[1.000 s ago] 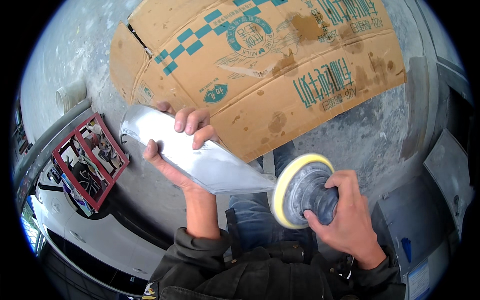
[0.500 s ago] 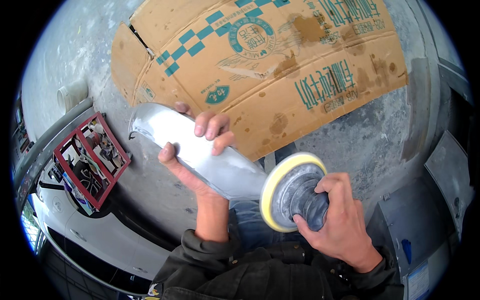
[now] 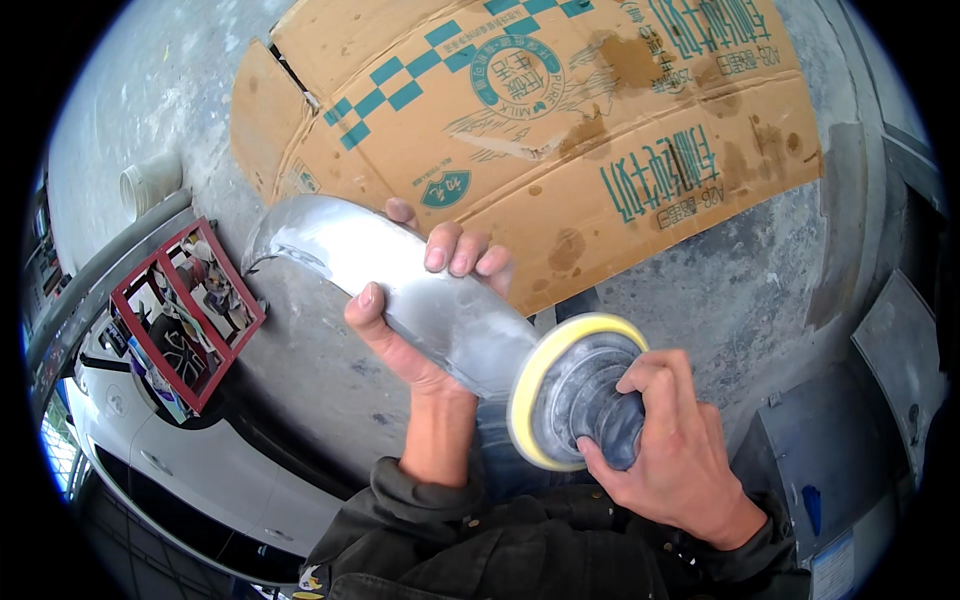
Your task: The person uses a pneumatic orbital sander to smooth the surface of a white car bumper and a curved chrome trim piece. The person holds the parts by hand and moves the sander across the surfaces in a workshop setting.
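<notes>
Where the grey floor [image 3: 200,90] bends toward the left rim: a white bucket [image 3: 155,188] sits beyond a long grey bar [image 3: 110,250], with a white car [image 3: 190,470] filling the lower left corner.
Red rack [image 3: 194,304]: just above the car in view, slanted, its compartments packed with a jumble of small items too mixed to sort out.
Silver-grey shell [image 3: 455,320]: raised over the floor in front of the person, long, curved and smooth, its left end near the rack and its right end tapering down to the disc tool.
Left hand [image 3: 418,368]: wrapped round the shell's middle, thumb on the near edge and fingertips curled over the far one.
Cardboard sheet [image 3: 570,195]: opened out flat on the floor behind the shell, stained, with green printing.
Disc tool [image 3: 585,400]: round, yellow-rimmed, with a stepped dark grey body; its rim overlaps the shell's right end, though how firmly they touch I cannot tell.
Right hand [image 3: 670,445]: closed around the tool's body from the right, fingers on top and thumb below.
Right side: a dark grey box-like piece [image 3: 830,440] carrying a small blue object [image 3: 812,508], and a flat grey panel [image 3: 900,365] leaning near it.
</notes>
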A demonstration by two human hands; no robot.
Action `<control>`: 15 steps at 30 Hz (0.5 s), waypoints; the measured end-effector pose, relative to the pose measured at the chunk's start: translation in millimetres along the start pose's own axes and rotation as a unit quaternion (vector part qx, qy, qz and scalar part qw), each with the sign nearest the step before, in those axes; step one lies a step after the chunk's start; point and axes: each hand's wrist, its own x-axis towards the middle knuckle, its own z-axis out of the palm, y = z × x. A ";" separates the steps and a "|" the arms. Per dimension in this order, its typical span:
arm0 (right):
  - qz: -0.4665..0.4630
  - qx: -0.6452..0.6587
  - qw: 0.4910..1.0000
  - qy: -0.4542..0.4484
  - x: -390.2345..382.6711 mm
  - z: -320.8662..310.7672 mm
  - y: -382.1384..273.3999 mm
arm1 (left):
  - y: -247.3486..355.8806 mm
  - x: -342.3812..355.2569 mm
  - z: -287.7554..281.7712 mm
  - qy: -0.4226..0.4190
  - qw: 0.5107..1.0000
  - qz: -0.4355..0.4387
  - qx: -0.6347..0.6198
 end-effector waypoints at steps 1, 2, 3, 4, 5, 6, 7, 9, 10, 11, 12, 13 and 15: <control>0.000 0.000 1.000 -0.002 0.6 -0.2 -1.0 | -0.8 0.3 0.0 0.000 1.000 0.004 0.010; 0.000 -0.001 1.000 -0.005 1.0 -0.2 -2.0 | -1.1 0.6 -0.1 0.001 1.000 0.007 0.020; 0.000 -0.002 1.000 -0.009 1.2 -0.5 -3.0 | -1.4 0.8 0.5 0.002 0.999 0.011 0.030; -0.001 -0.002 1.000 -0.013 1.5 -0.4 -3.8 | -1.5 1.1 1.0 0.003 0.999 0.015 0.040; -0.001 -0.001 1.000 -0.016 1.7 0.0 -4.3 | -1.4 1.5 1.7 0.001 0.999 0.019 0.045; 0.000 -0.002 1.000 -0.018 1.4 0.2 -5.2 | -1.7 2.3 2.8 -0.002 0.999 0.022 0.049; 0.001 -0.002 1.000 -0.020 1.1 0.4 -6.2 | -2.2 3.1 3.7 -0.005 0.998 0.026 0.052; -0.002 0.013 1.000 -0.027 1.0 2.2 -9.7 | -3.6 4.4 4.3 -0.007 0.997 0.032 0.069; -0.004 0.021 0.999 -0.030 1.0 3.5 -11.4 | -4.4 4.7 4.2 -0.008 0.996 0.036 0.079; -0.006 0.031 0.999 -0.032 0.6 5.5 -12.7 | -5.1 4.8 3.5 -0.012 0.996 0.042 0.072; -0.009 0.040 0.999 -0.034 0.1 8.0 -13.9 | -5.9 4.8 2.4 -0.015 0.997 0.049 0.066; -0.012 0.050 0.998 -0.036 -0.2 9.9 -15.1 | -6.1 4.7 1.8 -0.018 0.997 0.055 0.059; -0.015 0.062 0.998 -0.028 -1.3 11.8 -18.0 | -6.9 5.2 3.2 -0.011 0.996 0.064 0.062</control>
